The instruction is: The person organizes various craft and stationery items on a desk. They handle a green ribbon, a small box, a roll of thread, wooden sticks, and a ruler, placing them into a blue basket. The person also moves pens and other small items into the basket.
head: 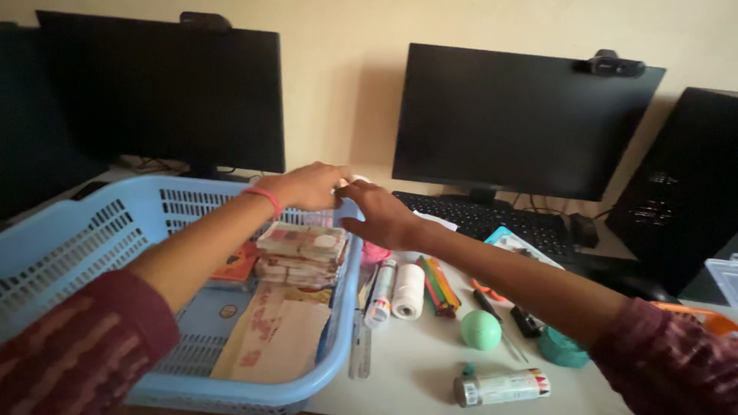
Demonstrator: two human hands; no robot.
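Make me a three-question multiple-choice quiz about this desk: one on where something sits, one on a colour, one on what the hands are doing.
1. Where does the stack of paper bundles lie?
A. on the keyboard
B. inside the blue basket
C. beside the green ball

2. What colour is the band on the left wrist?
A. pink
B. black
C. yellow

3. How do the left hand and right hand stand?
A. flat on the table
B. far apart at the monitors
C. close together above the basket's far rim, around a small pale thing

Answers: 1 B, the bundles rest within the basket walls. 2 A, the band shows pink. 3 C, both hands meet at the rim.
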